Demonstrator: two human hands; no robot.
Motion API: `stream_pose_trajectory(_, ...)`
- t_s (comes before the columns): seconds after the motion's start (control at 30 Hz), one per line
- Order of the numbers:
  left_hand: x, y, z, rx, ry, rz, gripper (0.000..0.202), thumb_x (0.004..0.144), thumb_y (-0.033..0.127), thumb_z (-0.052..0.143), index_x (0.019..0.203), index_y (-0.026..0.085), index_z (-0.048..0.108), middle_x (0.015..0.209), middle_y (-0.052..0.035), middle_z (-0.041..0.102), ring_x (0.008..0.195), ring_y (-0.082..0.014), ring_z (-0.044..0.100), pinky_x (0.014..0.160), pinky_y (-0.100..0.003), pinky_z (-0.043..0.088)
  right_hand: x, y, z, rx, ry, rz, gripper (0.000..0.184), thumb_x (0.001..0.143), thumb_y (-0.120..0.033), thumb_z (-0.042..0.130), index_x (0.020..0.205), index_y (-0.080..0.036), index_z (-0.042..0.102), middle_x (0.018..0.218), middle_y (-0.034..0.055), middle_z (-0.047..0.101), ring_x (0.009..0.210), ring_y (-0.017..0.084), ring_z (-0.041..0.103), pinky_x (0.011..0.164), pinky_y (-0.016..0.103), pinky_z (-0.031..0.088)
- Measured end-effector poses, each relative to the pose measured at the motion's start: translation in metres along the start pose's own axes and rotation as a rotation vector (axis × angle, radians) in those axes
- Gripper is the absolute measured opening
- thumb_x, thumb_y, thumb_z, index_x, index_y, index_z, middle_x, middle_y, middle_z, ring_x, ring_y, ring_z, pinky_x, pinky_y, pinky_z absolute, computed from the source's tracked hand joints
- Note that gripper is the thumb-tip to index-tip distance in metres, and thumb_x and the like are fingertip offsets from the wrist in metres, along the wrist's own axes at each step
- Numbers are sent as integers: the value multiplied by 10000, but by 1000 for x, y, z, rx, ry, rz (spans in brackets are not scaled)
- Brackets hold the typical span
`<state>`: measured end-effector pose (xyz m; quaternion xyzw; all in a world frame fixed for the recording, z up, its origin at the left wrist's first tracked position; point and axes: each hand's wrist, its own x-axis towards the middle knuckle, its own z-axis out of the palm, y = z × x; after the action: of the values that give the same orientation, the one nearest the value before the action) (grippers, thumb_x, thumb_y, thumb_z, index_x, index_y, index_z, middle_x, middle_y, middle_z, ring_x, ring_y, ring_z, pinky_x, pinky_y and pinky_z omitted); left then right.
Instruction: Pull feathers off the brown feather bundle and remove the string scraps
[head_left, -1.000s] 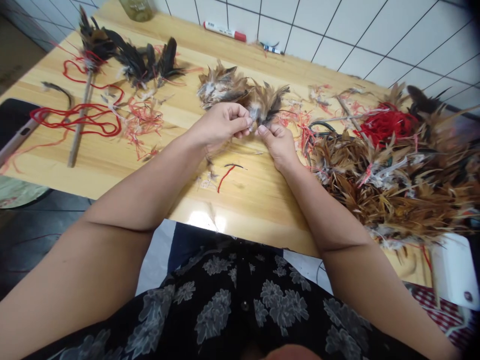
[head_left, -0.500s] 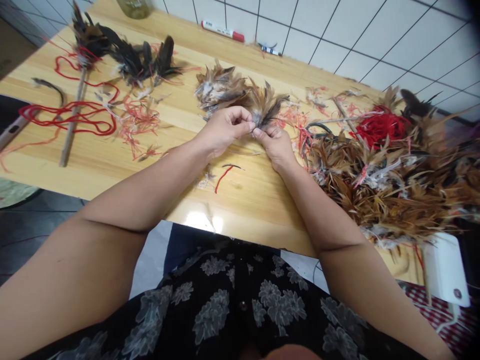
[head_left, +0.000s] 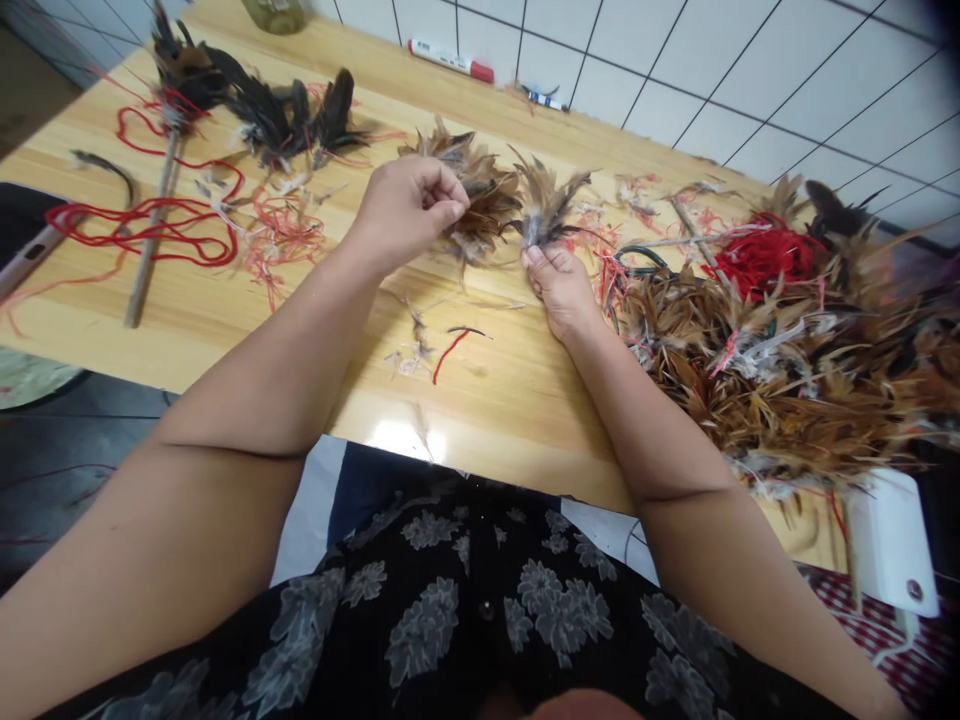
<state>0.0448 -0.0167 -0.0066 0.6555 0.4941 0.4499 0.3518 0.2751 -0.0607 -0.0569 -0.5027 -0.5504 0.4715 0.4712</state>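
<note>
My right hand pinches a small bunch of brown and grey feathers by its base, with the tips fanned upward. To its left, my left hand is raised with thumb and fingertips pressed together. Whatever it may hold is too small to make out. Just behind and beside those fingertips lies a heap of brown feathers on the wooden table, partly covered by the hand. Below, on the tabletop, rest a short red string and a thin dark quill.
A large pile of brown feathers and a red yarn bundle occupy the right. At left are a stick topped with dark feathers, looped red cord, black feathers and a phone. A red-capped marker lies by the wall.
My left hand has come away from the feather bunch, moving up and left toward the brown heap. My right hand keeps the bunch, now a little farther right.
</note>
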Motion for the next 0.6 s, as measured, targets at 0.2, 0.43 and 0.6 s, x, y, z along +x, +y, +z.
stream_pose_trajectory(0.2, 9, -15, -13, 464, -210, 172, 387, 785, -89, 703, 797, 272, 846, 790, -22, 511, 865, -247, 489, 963, -420, 473, 0, -3, -2, 69, 73, 74, 560, 976, -703, 867, 812, -247, 585, 703, -55, 457, 669, 109, 435, 640, 256, 423)
stream_pose_trajectory(0.43, 7, -25, -1, 474, -262, 121, 265, 798, -19, 714, 843, 227, 802, 841, -46, 610, 1004, -280, 595, 1095, -426, 502, 0, -4, -3, 89, 82, 87, 611, 950, -791, 840, 839, -257, 566, 677, -74, 379, 601, 95, 336, 535, 249, 306)
stream_pose_trajectory(0.6, 5, -16, -4, 519, -241, 154, 210, 844, 50, 741, 815, 258, 734, 910, -42, 698, 1028, -267, 654, 1104, -397, 528, 0, -2, -4, 93, 75, 83, 636, 931, -832, 827, 853, -258, 564, 662, -82, 350, 600, 97, 338, 541, 252, 297)
